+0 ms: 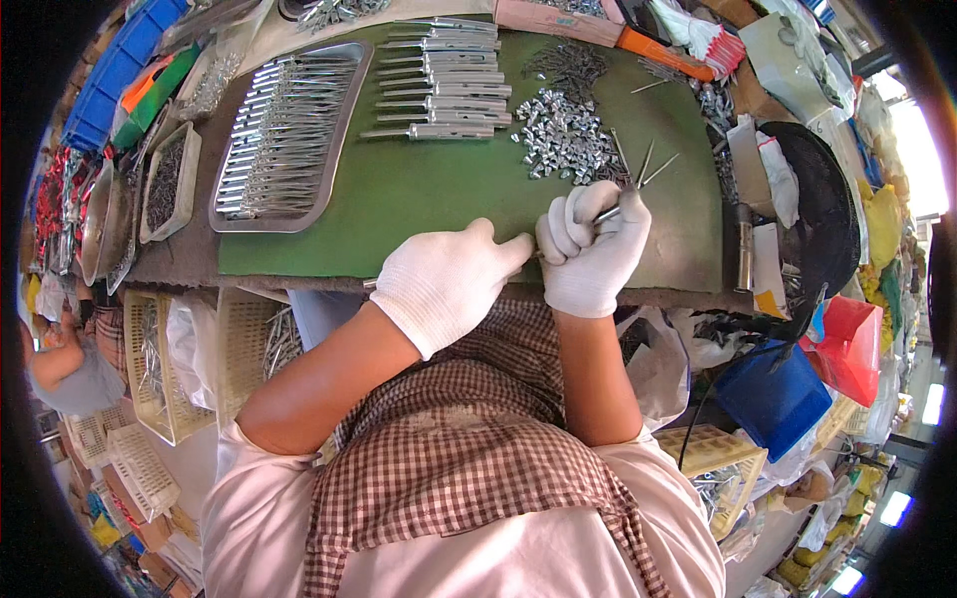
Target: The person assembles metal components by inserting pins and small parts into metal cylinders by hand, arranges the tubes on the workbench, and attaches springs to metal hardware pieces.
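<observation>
Both my hands wear white knitted gloves and are close together over the near edge of the green work mat (439,199). My left hand (449,284) is closed, thumb and forefinger pinched toward the right hand. A short metallic end (370,283) shows beside its palm; the rest is hidden. My right hand (595,249) is closed around several thin metal rods (647,164), whose tips fan out above the fist. Just beyond it lies a pile of small shiny metal sleeves (563,138). Slim metal tool-like pieces (449,105) lie in a column farther back.
A metal tray (329,189) full of slender metal pieces stands at the left. Dark small parts (573,68) are heaped behind the sleeves. A metal cylinder (744,249) stands by the right edge. Below the table are yellow plastic crates (159,419) and a blue bin (773,394).
</observation>
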### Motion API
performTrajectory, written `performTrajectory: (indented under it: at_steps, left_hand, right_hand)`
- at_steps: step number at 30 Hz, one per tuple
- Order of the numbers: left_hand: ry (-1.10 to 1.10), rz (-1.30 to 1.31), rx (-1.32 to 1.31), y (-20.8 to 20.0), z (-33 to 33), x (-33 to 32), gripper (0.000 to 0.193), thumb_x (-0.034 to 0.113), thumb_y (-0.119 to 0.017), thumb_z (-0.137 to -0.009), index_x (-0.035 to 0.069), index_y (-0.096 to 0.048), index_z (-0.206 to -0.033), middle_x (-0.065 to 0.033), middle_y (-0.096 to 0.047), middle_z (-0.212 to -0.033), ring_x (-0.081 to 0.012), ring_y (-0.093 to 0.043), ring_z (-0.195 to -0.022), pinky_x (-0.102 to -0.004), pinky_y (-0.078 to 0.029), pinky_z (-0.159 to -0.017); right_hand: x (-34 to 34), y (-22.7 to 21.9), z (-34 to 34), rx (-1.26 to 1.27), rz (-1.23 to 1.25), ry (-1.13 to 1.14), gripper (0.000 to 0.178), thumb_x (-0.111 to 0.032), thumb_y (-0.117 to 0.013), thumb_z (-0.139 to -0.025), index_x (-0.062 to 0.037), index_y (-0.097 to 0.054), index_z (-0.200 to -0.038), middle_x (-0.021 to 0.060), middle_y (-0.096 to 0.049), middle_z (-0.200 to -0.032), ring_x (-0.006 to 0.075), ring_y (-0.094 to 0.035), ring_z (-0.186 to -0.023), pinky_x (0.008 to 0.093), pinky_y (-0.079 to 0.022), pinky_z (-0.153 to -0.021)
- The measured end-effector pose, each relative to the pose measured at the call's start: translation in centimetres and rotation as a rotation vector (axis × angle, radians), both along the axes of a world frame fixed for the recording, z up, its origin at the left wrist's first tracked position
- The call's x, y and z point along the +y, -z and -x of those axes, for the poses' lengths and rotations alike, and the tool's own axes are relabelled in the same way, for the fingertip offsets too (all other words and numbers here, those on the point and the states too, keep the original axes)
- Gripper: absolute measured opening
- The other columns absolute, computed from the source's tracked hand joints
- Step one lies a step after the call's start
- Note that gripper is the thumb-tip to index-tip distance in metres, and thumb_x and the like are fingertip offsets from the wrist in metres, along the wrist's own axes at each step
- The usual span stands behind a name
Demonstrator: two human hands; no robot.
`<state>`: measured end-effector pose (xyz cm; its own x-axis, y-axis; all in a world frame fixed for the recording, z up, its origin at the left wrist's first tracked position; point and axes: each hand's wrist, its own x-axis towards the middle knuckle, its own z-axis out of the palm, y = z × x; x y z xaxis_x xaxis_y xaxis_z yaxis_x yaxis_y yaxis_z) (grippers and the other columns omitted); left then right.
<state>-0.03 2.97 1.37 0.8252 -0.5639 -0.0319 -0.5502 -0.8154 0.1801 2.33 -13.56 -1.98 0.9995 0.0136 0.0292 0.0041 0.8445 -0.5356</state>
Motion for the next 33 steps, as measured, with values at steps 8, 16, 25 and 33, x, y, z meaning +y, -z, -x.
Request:
performTrajectory:
  at_steps: [8, 16, 25, 33]
  left_hand:
    - [0.006, 0.025, -0.017, -0.2, 0.1, -0.3, 0.02, 0.023, -0.058, -0.09, 0.014, -0.064, -0.107, -0.0094, -0.058, -0.079, -0.0272, -0.067, -0.064, -0.0399, -0.056, -0.055]
    - [0.154, 0.003, -0.172, -0.2, -1.3, -1.6, 0.008, 0.017, -0.059, -0.086, 0.009, -0.06, -0.084, -0.0087, -0.061, -0.078, -0.0265, -0.07, -0.066, -0.0385, -0.058, -0.057]
    - [-0.55, 0.208, -0.118, 2.8, 11.2, 14.8, 0.025, 0.022, -0.072, -0.083, 0.01, -0.068, -0.104, -0.0099, -0.066, -0.088, -0.0335, -0.065, -0.074, -0.0406, -0.054, -0.065]
    - [-0.585, 0.105, -0.081, 4.1, 15.2, 19.1, 0.022, 0.014, -0.069, -0.082, 0.005, -0.071, -0.102, -0.0134, -0.068, -0.101, -0.035, -0.063, -0.095, -0.046, -0.05, -0.085]
  right_hand:
    - [0.9, 1.2, 0.9, -0.135, 0.36, 0.101, 0.053, -0.038, -0.038, -0.102, -0.0046, -0.045, -0.062, 0.0013, -0.035, -0.053, 0.0115, -0.026, -0.046, 0.0297, -0.017, -0.045]
    - [0.1, 1.2, 0.7, -0.163, 0.282, 0.167, 0.05, -0.035, -0.037, -0.1, -0.0067, -0.04, -0.059, 0.0017, -0.029, -0.052, 0.0125, -0.024, -0.045, 0.0304, -0.019, -0.046]
    - [-1.5, 1.1, 0.7, -0.013, 0.151, 0.029, 0.053, -0.045, -0.039, -0.101, -0.0093, -0.038, -0.063, -0.0035, -0.026, -0.051, 0.0106, -0.024, -0.044, 0.0289, -0.019, -0.044]
    - [-0.5, 1.0, 0.2, -0.011, 0.231, 0.042, 0.048, -0.042, -0.039, -0.103, -0.0054, -0.048, -0.072, -0.0036, -0.027, -0.054, 0.0092, -0.025, -0.046, 0.028, -0.021, -0.047]
